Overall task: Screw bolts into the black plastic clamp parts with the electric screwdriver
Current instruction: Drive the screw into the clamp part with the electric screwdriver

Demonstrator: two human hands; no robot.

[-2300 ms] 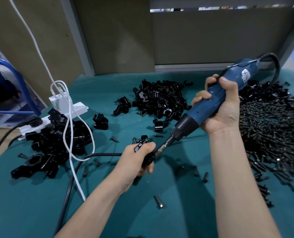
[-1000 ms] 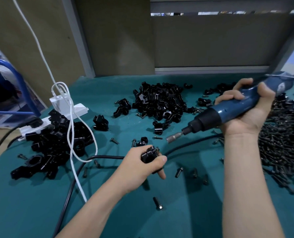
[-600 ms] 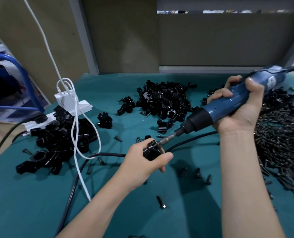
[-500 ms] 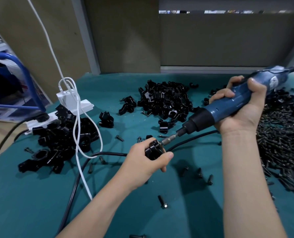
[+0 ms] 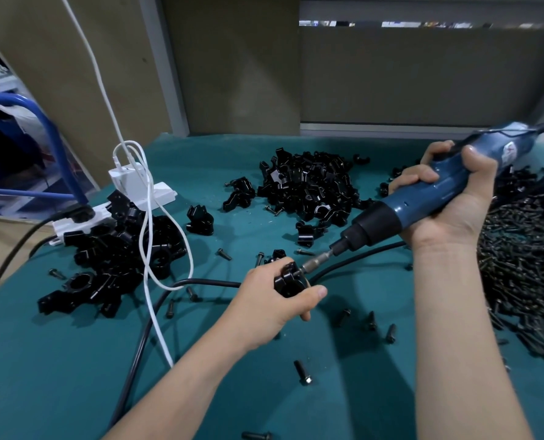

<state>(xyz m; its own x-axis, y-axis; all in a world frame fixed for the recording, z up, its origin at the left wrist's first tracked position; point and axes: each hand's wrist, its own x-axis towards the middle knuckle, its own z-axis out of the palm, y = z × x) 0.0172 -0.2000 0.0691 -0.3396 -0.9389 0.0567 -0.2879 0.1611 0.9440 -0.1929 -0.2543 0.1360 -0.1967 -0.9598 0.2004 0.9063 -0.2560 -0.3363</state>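
Teal-covered table [image 5: 58, 376] strewn with hardware
Clamp parts [image 5: 308, 185] heaped centre and left, bolt heap [image 5: 524, 265] right, power strip [image 5: 166, 195], black cable [image 5: 138, 346], loose bolts [image 5: 303, 374]

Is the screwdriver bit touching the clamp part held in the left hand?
Touching. Head view: the electric screwdriver bit ends flush against the clamp part gripped by the left hand, no gap.

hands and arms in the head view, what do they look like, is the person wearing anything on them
No gloves: the left hand and right hand are bare, with no rings showing. Neither wrist carries a watch or band. The left forearm and right forearm are uncovered down to the picture's edge; no sleeve is in view.
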